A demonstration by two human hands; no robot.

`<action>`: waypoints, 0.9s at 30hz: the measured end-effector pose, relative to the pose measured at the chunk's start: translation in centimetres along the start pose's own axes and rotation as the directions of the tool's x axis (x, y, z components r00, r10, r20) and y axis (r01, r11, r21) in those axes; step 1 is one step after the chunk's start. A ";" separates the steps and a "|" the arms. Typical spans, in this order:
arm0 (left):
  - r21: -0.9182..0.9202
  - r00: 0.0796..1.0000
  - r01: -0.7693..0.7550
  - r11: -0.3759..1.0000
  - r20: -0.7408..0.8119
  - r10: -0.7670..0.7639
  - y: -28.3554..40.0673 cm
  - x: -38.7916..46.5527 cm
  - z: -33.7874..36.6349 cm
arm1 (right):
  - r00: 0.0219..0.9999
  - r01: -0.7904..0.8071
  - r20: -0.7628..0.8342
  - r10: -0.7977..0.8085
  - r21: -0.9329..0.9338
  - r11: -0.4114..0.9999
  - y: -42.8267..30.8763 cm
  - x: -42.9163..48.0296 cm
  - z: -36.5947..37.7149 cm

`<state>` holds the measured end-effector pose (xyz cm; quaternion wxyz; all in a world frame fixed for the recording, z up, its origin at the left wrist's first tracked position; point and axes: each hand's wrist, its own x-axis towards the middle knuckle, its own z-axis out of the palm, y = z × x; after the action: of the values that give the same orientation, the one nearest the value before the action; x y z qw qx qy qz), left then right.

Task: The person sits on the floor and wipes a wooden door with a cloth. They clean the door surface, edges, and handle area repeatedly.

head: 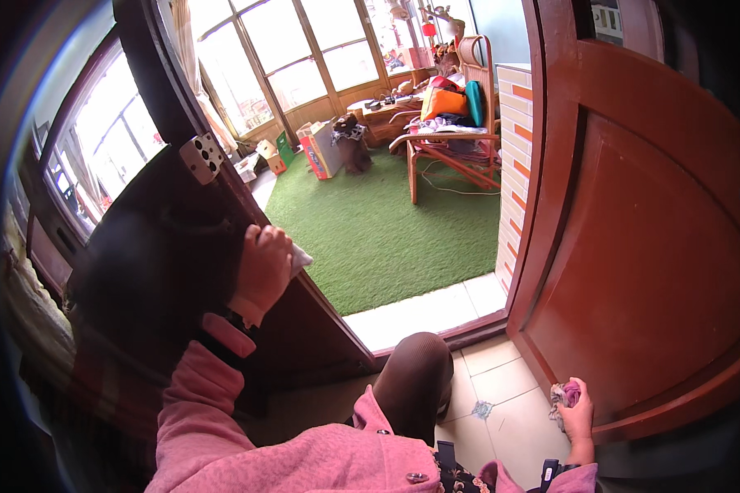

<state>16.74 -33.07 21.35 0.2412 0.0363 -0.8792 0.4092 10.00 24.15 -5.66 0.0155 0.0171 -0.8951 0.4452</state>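
Observation:
My left hand presses a white cloth around the edge of the dark wooden door on the left. Above it, a metal lock plate is set into the same edge. Low on the right, my right hand grips a crumpled pink-and-grey cloth near the bottom of the reddish-brown panelled door. Its fingers are partly hidden behind the cloth. My bent knee is in front of the doorway, just short of the wooden threshold.
Beyond the doorway lies green artificial turf. A rattan armchair loaded with bags and clothes stands there, beside a tree-root table. A cardboard box and what looks like a small brown dog are farther left. Pale floor tiles surround my knee.

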 end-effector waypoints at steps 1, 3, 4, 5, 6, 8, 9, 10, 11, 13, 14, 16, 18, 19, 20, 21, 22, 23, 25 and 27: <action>0.008 1.000 -0.024 1.000 -0.012 0.024 0.7 -0.6 0.8 | 1.000 0.001 0.003 -0.001 0.006 1.000 -0.1 0.0 0.0; -0.026 0.997 -0.077 0.997 -0.033 0.076 2.0 -1.7 2.7 | 1.000 0.006 0.007 -0.006 0.009 1.000 -0.1 0.0 0.0; -0.066 0.994 -0.106 0.992 -0.043 0.103 2.7 -2.2 3.8 | 1.000 0.010 0.007 -0.010 0.007 1.000 -0.1 -0.1 0.0; -0.120 0.990 -0.134 0.984 -0.051 0.128 3.2 -2.8 4.8 | 1.000 0.014 0.008 -0.014 0.003 1.000 -0.1 -0.1 0.0; -0.117 0.981 -0.158 0.981 -0.130 0.142 4.0 -3.2 5.9 | 1.000 0.002 0.014 -0.002 0.000 1.000 0.0 -0.2 0.0; -0.061 0.975 -0.216 0.974 -0.059 0.213 5.6 -4.5 8.0 | 1.000 -0.027 0.014 0.027 -0.024 0.999 0.2 -0.4 -0.1; -0.060 0.971 -0.237 0.970 -0.039 0.235 6.6 -5.1 9.1 | 1.000 -0.018 0.023 0.019 -0.006 1.000 0.3 -0.5 -0.1; 0.003 0.956 -0.294 0.956 -0.013 0.294 7.5 -5.8 10.1 | 1.000 -0.014 0.022 0.014 -0.001 1.000 0.4 -0.6 -0.1; -0.023 0.945 -0.323 0.946 0.037 0.324 8.4 -6.5 11.2 | 1.000 -0.005 0.017 0.005 -0.008 1.000 0.6 -0.7 -0.1; -0.109 0.912 -0.367 0.924 0.156 0.380 10.1 -7.5 13.2 | 0.999 -0.023 0.026 0.023 -0.007 1.000 0.8 -0.8 0.0; -0.126 0.891 -0.405 0.905 0.169 0.422 10.7 -7.8 14.2 | 0.999 -0.017 0.032 0.018 -0.027 0.999 0.9 -0.8 0.1; -0.106 0.883 -0.435 0.894 0.144 0.447 11.9 -8.4 16.0 | 0.999 -0.015 0.040 0.015 -0.007 1.000 1.0 -0.7 0.3; -0.101 0.868 -0.458 0.883 0.163 0.469 13.0 -8.7 17.1 | 0.999 0.000 0.051 0.001 -0.003 1.000 1.2 -0.6 0.5; -0.050 0.852 -0.501 0.864 0.144 0.503 13.4 -8.7 17.3 | 0.998 0.003 0.059 -0.002 -0.002 1.000 1.2 -0.5 0.6; -0.074 0.835 -0.519 0.852 0.168 0.524 13.6 -8.5 17.2 | 0.998 0.006 0.060 -0.005 -0.013 1.000 1.2 -0.5 0.6; -0.072 0.816 -0.549 0.833 0.172 0.553 13.5 -8.3 16.8 | 0.998 0.005 0.068 -0.004 -0.015 1.000 1.1 -0.5 0.6; -0.101 0.793 -0.554 0.826 0.238 0.561 13.2 -7.7 16.0 | 0.997 -0.002 0.083 0.001 0.006 1.000 1.1 -0.5 0.6; -0.186 0.838 -0.474 0.860 0.203 0.506 12.6 -7.0 14.9 | 0.997 0.004 0.080 -0.004 -0.002 1.000 1.1 -0.5 0.6; -0.163 0.941 -0.326 0.931 0.037 0.336 10.3 -5.6 11.7 | 0.996 -0.025 0.086 0.026 -0.010 1.000 1.0 -0.5 0.6; -0.500 0.979 -0.141 0.854 -0.200 0.045 6.7 -4.4 7.8 | 0.996 -0.025 0.088 0.028 -0.037 0.999 0.9 -0.4 0.6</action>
<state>15.82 -34.96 10.34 0.3008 -0.1090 -0.9314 0.1739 10.38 24.20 -6.74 -0.0295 0.0247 -0.9029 0.4281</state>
